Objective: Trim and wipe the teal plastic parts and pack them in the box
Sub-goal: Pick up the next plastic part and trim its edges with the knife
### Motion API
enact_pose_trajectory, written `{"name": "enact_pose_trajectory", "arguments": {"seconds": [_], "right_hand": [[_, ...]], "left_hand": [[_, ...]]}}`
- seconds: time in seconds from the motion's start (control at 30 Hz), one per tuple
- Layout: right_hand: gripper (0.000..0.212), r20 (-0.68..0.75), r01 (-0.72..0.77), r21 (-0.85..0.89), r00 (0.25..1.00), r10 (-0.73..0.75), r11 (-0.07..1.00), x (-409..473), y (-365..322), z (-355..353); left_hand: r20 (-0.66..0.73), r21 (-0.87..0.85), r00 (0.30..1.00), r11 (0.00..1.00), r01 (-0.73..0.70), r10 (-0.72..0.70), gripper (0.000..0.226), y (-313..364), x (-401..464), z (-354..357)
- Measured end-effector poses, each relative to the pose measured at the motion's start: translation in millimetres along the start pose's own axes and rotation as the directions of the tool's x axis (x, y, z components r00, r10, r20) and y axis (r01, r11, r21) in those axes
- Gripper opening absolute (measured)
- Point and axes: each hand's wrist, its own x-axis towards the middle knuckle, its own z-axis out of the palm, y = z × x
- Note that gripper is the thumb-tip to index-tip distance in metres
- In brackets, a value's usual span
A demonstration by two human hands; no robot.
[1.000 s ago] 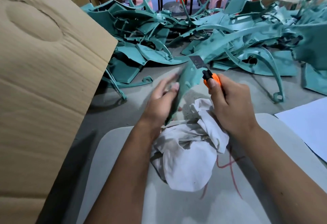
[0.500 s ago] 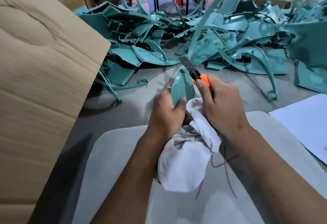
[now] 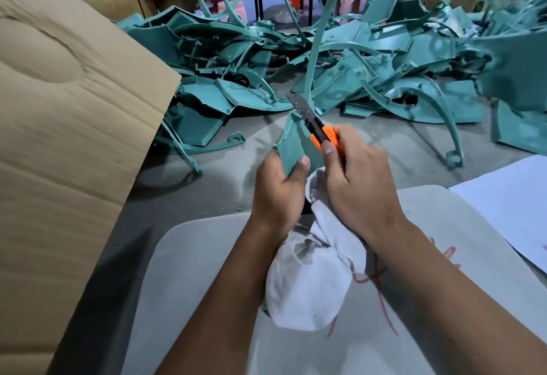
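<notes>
Head | left hand (image 3: 278, 194) grips teal part (image 3: 291, 149) | right hand (image 3: 359, 185) grips knife (image 3: 318, 127)

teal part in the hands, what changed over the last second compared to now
The left hand went from flat fingers along the teal part to a grip on its lower end, tipping it upright so its long arm points up. The right hand kept hold of the orange knife, and the blade moved to the part's upper edge. The white rag, the pile of parts and the box flap stayed as they were.
</notes>
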Motion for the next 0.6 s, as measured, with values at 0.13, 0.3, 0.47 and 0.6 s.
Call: {"name": "enact_pose_trajectory", "arguments": {"seconds": [0.13,0.3,0.47,0.6], "right_hand": [[0.015,-0.007,0.017,0.073,1.0,-0.017,0.997,-1,-4,-2],[0.024,0.015,-0.006,0.099,1.0,0.004,0.995,-4,-13,3],[0.024,0.01,-0.068,0.11,0.998,0.068,0.992,-4,-8,9],[0.016,-0.076,-0.113,0.042,0.99,0.116,0.993,2,8,3]], "left_hand": [[-0.062,0.076,0.993,0.992,-0.097,0.102,0.023,0,-2,2],[-0.131,0.167,0.972,0.971,-0.173,0.196,0.027,0,-4,3],[-0.204,0.098,0.959,0.979,-0.179,0.196,0.027,3,-4,3],[-0.234,0.048,0.952,0.98,-0.192,0.198,0.028,6,-4,-2]]}}
